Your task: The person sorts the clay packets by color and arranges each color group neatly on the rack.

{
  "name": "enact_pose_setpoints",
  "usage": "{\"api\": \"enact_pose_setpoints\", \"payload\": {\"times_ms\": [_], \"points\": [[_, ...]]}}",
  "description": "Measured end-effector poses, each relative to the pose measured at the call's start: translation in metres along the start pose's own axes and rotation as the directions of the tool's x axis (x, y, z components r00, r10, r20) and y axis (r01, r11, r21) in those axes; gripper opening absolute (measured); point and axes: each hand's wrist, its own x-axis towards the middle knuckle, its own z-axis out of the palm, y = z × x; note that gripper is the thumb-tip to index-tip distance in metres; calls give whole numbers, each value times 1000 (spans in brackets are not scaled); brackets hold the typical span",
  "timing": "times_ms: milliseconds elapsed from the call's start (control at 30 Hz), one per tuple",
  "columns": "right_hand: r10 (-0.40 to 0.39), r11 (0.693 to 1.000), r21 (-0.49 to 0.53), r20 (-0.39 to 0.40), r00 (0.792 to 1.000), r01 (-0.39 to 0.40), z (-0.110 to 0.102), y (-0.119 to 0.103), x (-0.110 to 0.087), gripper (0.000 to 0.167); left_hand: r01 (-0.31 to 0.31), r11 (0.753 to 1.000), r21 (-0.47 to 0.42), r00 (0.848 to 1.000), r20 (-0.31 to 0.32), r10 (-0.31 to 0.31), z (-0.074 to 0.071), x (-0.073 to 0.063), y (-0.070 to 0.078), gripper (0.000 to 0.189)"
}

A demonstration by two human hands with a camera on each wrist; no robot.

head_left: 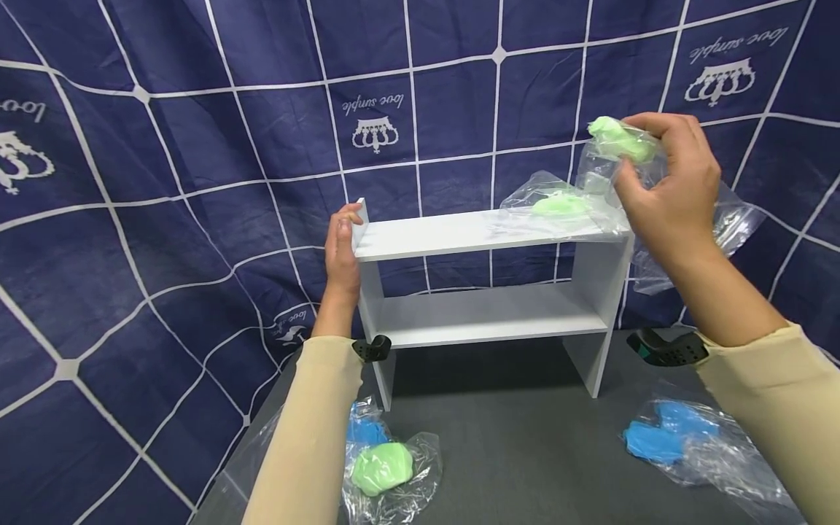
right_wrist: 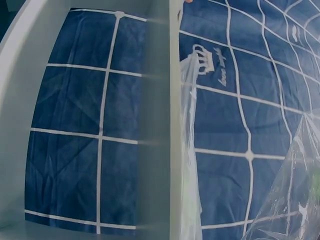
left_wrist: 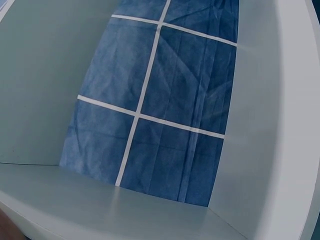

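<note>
A small white shelf unit (head_left: 459,239) with two boards stands against the curtain. My left hand (head_left: 343,248) grips the top of its left side panel. Above the right end of the top board, my right hand (head_left: 682,175) pinches a clear plastic bag holding a light green soft lump (head_left: 617,142). Below this hand, a second clear bag with a flat light green lump (head_left: 561,204) lies on the top board. The left wrist view shows the white boards (left_wrist: 295,120) close up. At the right wrist view's right edge hangs clear plastic (right_wrist: 280,215).
On the dark table (head_left: 505,452), a bagged green lump (head_left: 383,468) and a bagged blue piece (head_left: 367,430) lie at front left. Bagged blue pieces (head_left: 656,442) lie at front right. A navy curtain (head_left: 197,219) with white gridlines hangs behind and to the sides.
</note>
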Motion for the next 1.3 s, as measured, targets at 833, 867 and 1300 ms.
{"api": "enact_pose_setpoints", "payload": {"times_ms": [833,867,1300], "points": [[22,1000,10,321,947,-26,92,9,0,31,42,999,-21,999,9,-41,5,-7,40,32],[38,999,8,333,942,-43,95,10,-1,31,42,999,-20,999,11,-41,5,-7,41,33],[152,987,-123,525,837,-102,122,17,-11,35,69,997,-42,998,5,-69,4,-7,41,25]]}}
